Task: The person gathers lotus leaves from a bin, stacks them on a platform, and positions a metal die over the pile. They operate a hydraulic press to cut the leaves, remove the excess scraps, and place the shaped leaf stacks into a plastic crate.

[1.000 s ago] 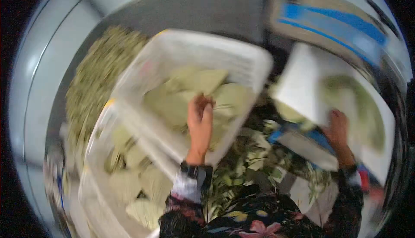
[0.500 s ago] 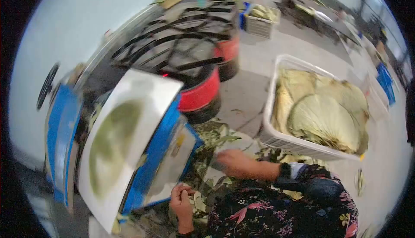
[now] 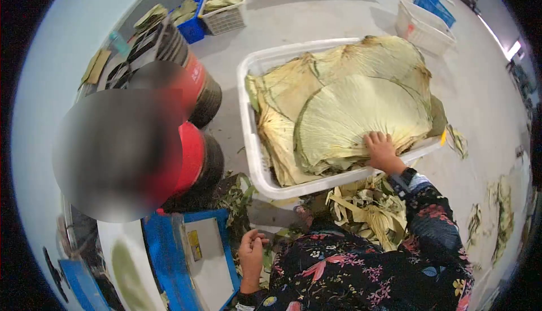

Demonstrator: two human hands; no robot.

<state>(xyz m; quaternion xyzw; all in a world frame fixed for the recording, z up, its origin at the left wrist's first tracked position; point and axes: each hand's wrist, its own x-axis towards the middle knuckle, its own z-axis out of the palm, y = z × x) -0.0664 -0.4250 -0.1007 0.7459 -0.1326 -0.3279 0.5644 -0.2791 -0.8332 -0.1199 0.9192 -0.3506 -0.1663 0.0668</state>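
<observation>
My right hand (image 3: 384, 152) rests on the near edge of a large, pale green dried leaf, folded to a half-round (image 3: 361, 119), with its fingers spread over the surface. That leaf tops a stack of dried, yellowish leaves (image 3: 293, 85) filling a white plastic crate (image 3: 251, 141). My left hand (image 3: 252, 252) hovers low beside a blue-framed machine (image 3: 186, 254), its fingers curled in with nothing visible in them. Left of that frame, a white panel (image 3: 124, 243) bears a green stain.
Red-and-black drums (image 3: 195, 158) stand at left, partly blurred. Leaf scraps (image 3: 370, 215) lie on the floor below the crate. Farther back are a blue crate (image 3: 192, 29) and a white basket (image 3: 226, 17) with leaves, plus another white crate (image 3: 423, 29) at right.
The view has swung right toward the white crate. My right hand has moved from above the floor scraps onto the top leaf. My left hand stays near the machine.
</observation>
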